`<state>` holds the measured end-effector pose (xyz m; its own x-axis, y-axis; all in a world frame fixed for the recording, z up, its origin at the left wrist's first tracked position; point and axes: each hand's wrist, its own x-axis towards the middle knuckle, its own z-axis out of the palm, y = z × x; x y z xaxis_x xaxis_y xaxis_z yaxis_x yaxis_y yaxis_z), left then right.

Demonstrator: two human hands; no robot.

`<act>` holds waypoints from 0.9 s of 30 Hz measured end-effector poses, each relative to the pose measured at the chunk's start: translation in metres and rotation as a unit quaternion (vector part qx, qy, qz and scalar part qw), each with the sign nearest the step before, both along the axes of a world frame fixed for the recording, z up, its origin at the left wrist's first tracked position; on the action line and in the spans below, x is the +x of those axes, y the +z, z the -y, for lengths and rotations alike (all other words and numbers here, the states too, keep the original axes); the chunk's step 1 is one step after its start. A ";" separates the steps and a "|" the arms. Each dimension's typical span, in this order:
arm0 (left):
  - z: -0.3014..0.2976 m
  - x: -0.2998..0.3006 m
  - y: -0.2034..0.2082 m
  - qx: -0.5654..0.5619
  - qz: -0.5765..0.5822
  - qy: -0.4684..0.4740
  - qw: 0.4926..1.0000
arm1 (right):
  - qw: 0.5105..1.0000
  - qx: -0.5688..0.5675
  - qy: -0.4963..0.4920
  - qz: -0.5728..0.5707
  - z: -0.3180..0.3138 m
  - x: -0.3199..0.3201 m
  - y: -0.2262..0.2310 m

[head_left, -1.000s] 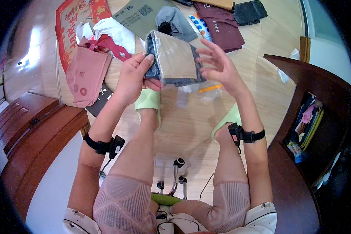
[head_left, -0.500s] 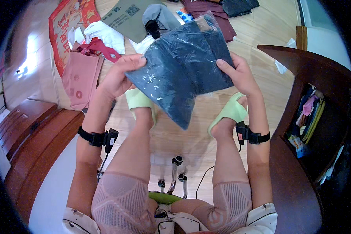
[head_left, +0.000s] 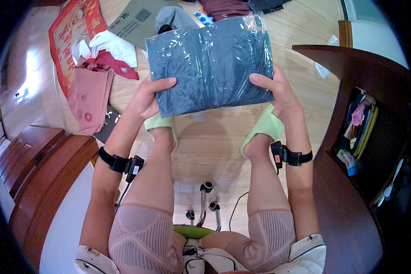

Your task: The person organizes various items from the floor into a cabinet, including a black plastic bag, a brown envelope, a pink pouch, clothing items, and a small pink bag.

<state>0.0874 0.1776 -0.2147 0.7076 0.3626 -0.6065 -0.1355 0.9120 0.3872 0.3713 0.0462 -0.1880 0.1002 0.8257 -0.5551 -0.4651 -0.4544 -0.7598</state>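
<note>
A folded dark blue cloth in a clear plastic bag (head_left: pixel 210 68) is stretched out flat between my hands, above the floor. Its shiny film is creased, and what the cloth is cannot be told. My left hand (head_left: pixel 146 96) grips the left edge, thumb on top and fingers hidden beneath. On the right edge, my right hand (head_left: pixel 282 93) holds it the same way. Below it, my feet rest in light green slippers (head_left: pixel 266 125). Behind its far edge lie a grey cloth (head_left: pixel 176 19) and a blue-dotted packet (head_left: pixel 204 17), both partly covered from view.
Left on the floor are a red printed bag (head_left: pixel 75 34), a pink paper bag (head_left: pixel 89 98), white plastic (head_left: pixel 116 48) and a dark red strap (head_left: pixel 118 66). A grey-green bag (head_left: pixel 132 20) lies beyond. A dark wooden shelf unit (head_left: pixel 338 61) curves along the right; chair casters (head_left: pixel 207 186) stand between my legs.
The bagged cloth has gone from tilted, with a corner hanging down, to spread level and squared between my hands. Both hands keep their hold. The view has shifted slightly.
</note>
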 end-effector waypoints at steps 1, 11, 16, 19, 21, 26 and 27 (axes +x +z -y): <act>-0.001 -0.004 0.003 0.025 0.006 0.001 1.000 | 1.000 -0.015 0.012 0.012 -0.003 -0.004 -0.001; -0.008 0.002 0.028 0.240 -0.099 -0.130 0.957 | 0.999 -0.041 0.005 0.027 0.022 0.001 -0.039; -0.010 0.018 0.083 0.557 -0.020 -0.335 0.760 | 0.992 -0.054 0.042 -0.108 0.021 -0.002 -0.029; -0.002 0.050 0.087 0.665 0.054 -0.348 0.659 | 0.952 0.026 0.017 -0.305 0.036 0.005 -0.030; 0.007 0.060 0.086 0.811 -0.029 -0.383 0.441 | 0.919 0.046 -0.041 -0.388 0.045 0.007 -0.036; 0.010 0.067 0.079 0.845 -0.048 -0.393 0.360 | 0.874 0.093 -0.120 -0.461 0.032 -0.001 -0.017; 0.012 0.068 0.076 0.853 -0.048 -0.387 0.348 | 0.909 0.078 -0.120 -0.392 0.030 -0.003 -0.012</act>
